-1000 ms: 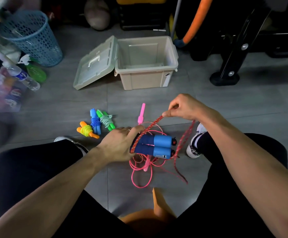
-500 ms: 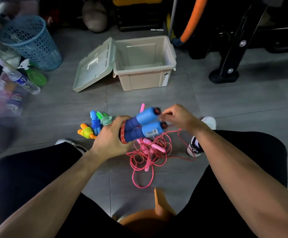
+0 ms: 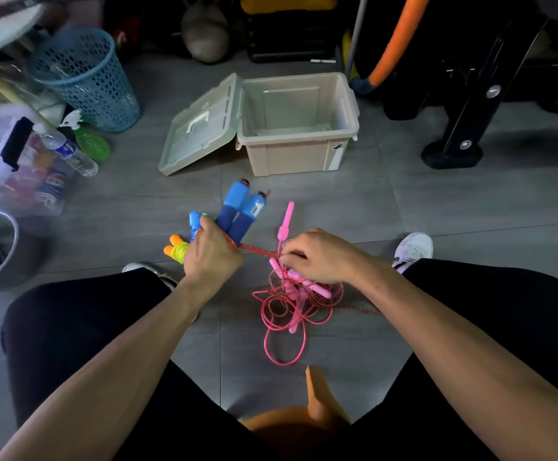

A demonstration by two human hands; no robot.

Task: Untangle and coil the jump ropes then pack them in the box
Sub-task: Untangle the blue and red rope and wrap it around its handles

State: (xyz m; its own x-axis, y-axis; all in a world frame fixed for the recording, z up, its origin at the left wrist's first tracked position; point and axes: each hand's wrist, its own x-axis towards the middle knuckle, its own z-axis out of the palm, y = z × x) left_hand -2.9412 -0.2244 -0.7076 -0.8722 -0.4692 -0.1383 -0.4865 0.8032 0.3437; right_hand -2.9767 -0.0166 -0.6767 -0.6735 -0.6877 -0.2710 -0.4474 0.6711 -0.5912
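At 12 o'clock from my left hand [image 3: 212, 257], gripped blue handles [image 3: 241, 211] point up; right hand [image 3: 321, 257] at 3 o'clock pinches red rope [image 3: 257, 249] taut.

2 blue handles [image 3: 241, 211] upright, red rope [image 3: 257, 249] taut; beige box [image 3: 299, 158] open.

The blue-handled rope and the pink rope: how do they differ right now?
The blue-handled rope is in hand: the left hand grips its two thick handles together, and the right hand pinches its red braided cord. The pink rope lies untouched on the floor. Its handles are thin and apart, and its smooth cord sprawls in loose loops. Both are still uncoiled, tangled together, and outside the box.
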